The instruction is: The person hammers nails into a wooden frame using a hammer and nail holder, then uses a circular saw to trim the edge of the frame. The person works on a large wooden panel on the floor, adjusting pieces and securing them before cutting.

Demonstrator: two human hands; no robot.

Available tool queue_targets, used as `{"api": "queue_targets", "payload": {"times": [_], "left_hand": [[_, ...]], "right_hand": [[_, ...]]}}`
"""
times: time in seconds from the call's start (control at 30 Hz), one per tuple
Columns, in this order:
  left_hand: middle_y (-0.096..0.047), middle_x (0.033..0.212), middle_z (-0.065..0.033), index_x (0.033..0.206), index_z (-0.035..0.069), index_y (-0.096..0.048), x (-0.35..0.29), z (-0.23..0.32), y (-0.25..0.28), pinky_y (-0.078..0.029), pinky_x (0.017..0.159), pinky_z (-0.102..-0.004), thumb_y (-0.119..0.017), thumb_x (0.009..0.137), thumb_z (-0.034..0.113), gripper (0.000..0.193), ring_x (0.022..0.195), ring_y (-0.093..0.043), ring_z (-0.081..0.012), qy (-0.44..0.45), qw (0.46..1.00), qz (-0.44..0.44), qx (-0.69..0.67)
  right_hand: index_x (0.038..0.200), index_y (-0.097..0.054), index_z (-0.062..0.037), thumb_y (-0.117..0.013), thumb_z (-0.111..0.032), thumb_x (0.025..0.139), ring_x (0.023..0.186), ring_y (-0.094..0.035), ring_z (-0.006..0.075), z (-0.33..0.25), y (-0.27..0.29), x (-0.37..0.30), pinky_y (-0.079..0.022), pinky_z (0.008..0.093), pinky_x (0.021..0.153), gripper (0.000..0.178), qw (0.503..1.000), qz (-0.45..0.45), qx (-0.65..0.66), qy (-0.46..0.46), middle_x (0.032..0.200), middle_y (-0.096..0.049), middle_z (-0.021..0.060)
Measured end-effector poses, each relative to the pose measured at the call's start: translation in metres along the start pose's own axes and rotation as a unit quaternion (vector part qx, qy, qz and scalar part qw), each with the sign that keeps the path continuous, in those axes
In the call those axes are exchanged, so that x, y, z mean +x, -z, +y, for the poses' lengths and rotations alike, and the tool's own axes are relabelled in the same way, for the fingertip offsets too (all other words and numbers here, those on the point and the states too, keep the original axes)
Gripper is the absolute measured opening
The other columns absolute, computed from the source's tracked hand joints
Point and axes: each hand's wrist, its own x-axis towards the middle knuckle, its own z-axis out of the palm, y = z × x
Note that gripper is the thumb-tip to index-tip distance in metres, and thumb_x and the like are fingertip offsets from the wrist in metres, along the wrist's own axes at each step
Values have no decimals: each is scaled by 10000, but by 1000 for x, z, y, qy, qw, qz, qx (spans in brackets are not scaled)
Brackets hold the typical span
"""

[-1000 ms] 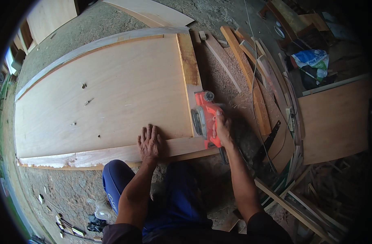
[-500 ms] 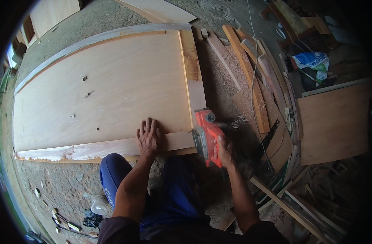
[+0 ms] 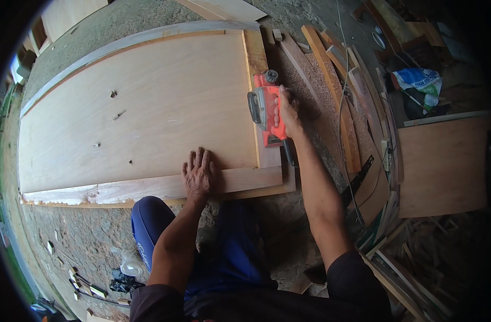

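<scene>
A large framed plywood panel (image 3: 165, 107) lies flat in front of me. My left hand (image 3: 198, 174) rests on its near edge, palm down with the fingers spread, partly over the pale near frame strip (image 3: 245, 182). My right hand (image 3: 289, 114) is wrapped round the handle of a red electric hand planer (image 3: 269, 99). The planer sits on the right frame strip, below a brown-stained stretch (image 3: 256, 53) at the far right corner. Its black cord sleeve (image 3: 289, 153) points back toward me. The planer's underside is hidden.
Wood offcuts (image 3: 331, 80) and pinkish shavings (image 3: 315, 75) lie right of the panel. A handsaw (image 3: 358, 180) rests near a plywood sheet (image 3: 444, 166). A thin cable (image 3: 342, 102) runs across there. Small wood blocks (image 3: 97, 291) and a black plastic bag (image 3: 122, 282) lie at lower left.
My right hand has moved the planer from the near right corner away from me along the right frame strip. My left hand stays on the near edge. The view has shifted slightly.
</scene>
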Motion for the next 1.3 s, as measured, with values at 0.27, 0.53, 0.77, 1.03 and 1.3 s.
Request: {"api": "queue_targets", "payload": {"times": [0.27, 0.53, 0.77, 1.03, 1.3], "left_hand": [[-372, 1605, -65, 1475, 179, -484, -1, -11, -2, -235, 1200, -516, -474, 998, 355, 508, 1485, -322, -308, 9, 1000, 2, -4], [-368, 1608, -60, 1482, 183, -474, 2, -7, -2, -226, 1203, -519, -480, 995, 352, 516, 1492, -309, -301, 4, 1000, 10, -10], [-358, 1615, -44, 1488, 199, -470, 3, -1, 5, -211, 1210, -514, -512, 979, 339, 529, 1500, -296, -297, 16, 999, -22, -19], [-396, 1597, -25, 1476, 230, -490, 6, -6, 1, -235, 1197, -524, -552, 950, 362, 547, 1486, -333, -295, 35, 999, -36, -2], [-409, 1588, -52, 1477, 233, -490, 8, -4, 5, -250, 1181, -530, -551, 941, 410, 568, 1471, -356, -314, 29, 997, -66, 12]], "right_hand": [[921, -575, -43, -510, -499, 1010, 386, -461, 117, 58, 9, -156, -392, 294, 387, 469, 997, -49, -45, -24, 544, -478, 9], [930, -560, -44, -507, -509, 1010, 391, -459, 122, 86, 23, -189, -392, 303, 390, 474, 1000, -21, -15, -9, 539, -476, 29], [953, -592, -43, -500, -525, 1014, 359, -438, 126, -1, -21, 1, -369, 303, 332, 495, 999, -13, -28, 28, 546, -472, 21], [827, -507, -108, -492, -592, 995, 364, -411, 135, -82, -81, 159, -355, 312, 338, 513, 999, -36, -26, 27, 573, -450, 2], [809, -555, -63, -474, -583, 994, 417, -500, 163, -138, -103, 296, -417, 344, 371, 558, 996, -1, -77, 47, 580, -517, 40]]}}
